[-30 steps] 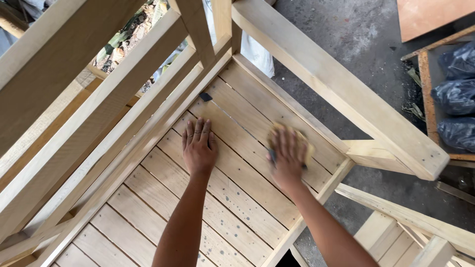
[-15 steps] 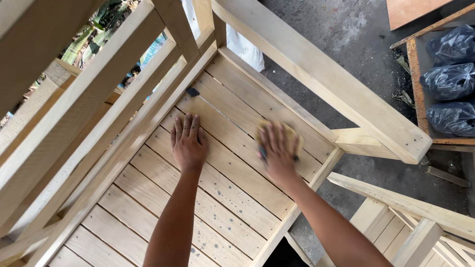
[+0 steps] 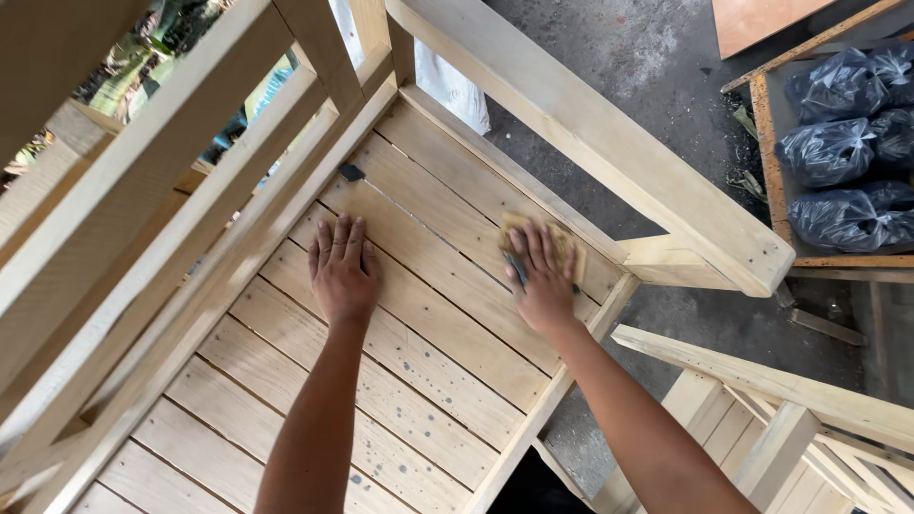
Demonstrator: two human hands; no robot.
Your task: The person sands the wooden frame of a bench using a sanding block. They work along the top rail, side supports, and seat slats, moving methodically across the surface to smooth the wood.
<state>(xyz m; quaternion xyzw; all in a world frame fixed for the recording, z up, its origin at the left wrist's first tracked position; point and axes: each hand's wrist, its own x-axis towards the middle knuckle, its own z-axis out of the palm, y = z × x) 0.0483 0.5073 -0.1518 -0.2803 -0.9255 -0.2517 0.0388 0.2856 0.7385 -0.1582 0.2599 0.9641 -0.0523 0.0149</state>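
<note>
A pale wooden chair frame lies below me, its slatted seat (image 3: pixel 419 324) running from lower left to upper right. My left hand (image 3: pixel 341 271) rests flat on the slats with fingers spread, holding nothing. My right hand (image 3: pixel 540 273) presses a tan sheet of sandpaper (image 3: pixel 564 243) against the slats close to the seat's right rail, under the thick armrest beam (image 3: pixel 590 133). Most of the sandpaper is hidden beneath my fingers.
Backrest rails (image 3: pixel 181 190) rise on the left. A small dark chip (image 3: pixel 351 172) lies on a far slat. Right of the chair is grey concrete floor (image 3: pixel 666 57), a wooden crate (image 3: pixel 767 171) holding black plastic bags (image 3: pixel 838 152), and another wooden frame (image 3: pixel 762 419).
My right hand has slid the sandpaper a short way along the slats. My left hand has stayed flat in the same spot. The view has shifted slightly.
</note>
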